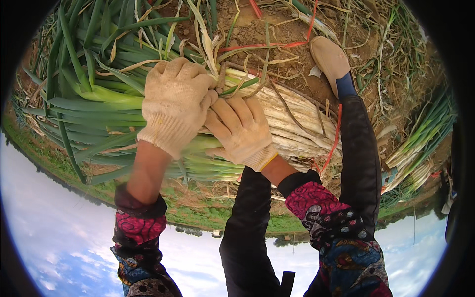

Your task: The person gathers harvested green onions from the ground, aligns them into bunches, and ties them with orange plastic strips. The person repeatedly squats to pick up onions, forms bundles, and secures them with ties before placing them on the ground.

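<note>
A large bundle of Welsh onions lies across the ground before me, with green leaves to the left and pale stalks to the right. My left hand, in a beige knit glove, is curled over the middle of the bundle. Its thumb and forefinger close on a brown strand. Close beside it, my right hand in a matching glove lies palm down on the stalks. A green leaf strip crosses at its fingertips. What lies under the right palm is hidden.
Red plastic straps run over the soil and past the stalk ends. My shoe stands beyond the bundle, my trouser leg along its right end. More onions lie at far right, and dry leaf litter covers the ground.
</note>
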`<state>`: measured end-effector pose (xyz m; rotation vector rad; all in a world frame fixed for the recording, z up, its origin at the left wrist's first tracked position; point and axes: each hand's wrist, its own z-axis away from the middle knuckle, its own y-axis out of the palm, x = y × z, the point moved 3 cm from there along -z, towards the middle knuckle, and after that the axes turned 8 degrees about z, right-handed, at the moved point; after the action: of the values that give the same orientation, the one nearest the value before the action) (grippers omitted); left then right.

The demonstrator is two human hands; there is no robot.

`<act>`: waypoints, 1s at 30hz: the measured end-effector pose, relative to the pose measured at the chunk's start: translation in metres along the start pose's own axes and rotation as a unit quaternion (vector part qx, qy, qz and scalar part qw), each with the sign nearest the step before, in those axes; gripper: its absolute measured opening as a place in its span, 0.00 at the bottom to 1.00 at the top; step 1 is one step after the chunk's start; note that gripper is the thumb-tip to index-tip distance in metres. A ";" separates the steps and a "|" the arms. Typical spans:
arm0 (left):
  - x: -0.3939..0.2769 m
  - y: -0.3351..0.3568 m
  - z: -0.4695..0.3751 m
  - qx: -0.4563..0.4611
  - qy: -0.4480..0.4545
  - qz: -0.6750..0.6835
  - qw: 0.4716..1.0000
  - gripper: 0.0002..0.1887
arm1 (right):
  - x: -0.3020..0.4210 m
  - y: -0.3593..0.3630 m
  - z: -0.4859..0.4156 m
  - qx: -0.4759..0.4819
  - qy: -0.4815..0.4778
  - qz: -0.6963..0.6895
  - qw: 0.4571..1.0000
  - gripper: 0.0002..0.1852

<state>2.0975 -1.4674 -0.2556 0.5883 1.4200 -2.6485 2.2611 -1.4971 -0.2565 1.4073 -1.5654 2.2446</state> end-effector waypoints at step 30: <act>-0.128 0.117 0.121 -0.403 -0.444 0.461 0.655 0.13 | 0.041 -0.023 -0.069 0.182 -0.137 0.115 0.967 0.54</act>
<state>2.2090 -1.6468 -0.2402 -0.1337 1.2120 -0.9910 2.2055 -1.4502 -0.2158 1.7777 -1.5103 2.6824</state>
